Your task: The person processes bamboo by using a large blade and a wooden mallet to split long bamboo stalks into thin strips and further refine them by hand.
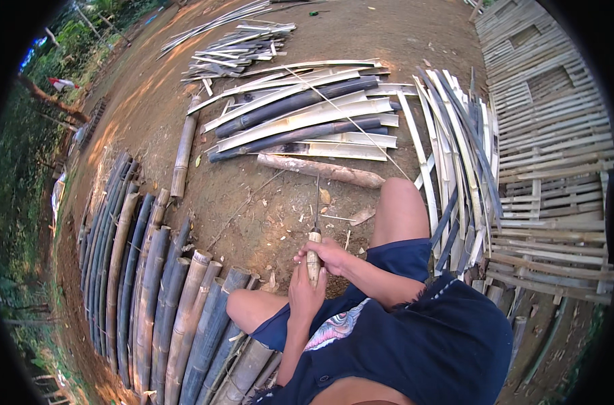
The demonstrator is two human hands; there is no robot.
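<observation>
Between my knees I hold a long knife (316, 210) by its pale wooden handle (313, 256). The narrow dark blade points away from me, edge-on to the view. My left hand (305, 291) is closed round the lower handle. My right hand (328, 254) grips the handle higher up, close to the blade, its fingers touching the left hand's. Past the blade's tip a thick peeled log (320, 170) lies crosswise on the ground. Wood chips and a small pale stick (336, 217) are scattered on the dirt by the blade.
Whole bamboo poles (145, 297) lie side by side at my left. Split bamboo halves (300, 121) are heaped beyond the log. Thin bamboo strips (455, 155) are piled at my right, beside a slatted bamboo wall (547, 128). Farther off lies another heap of strips (239, 48).
</observation>
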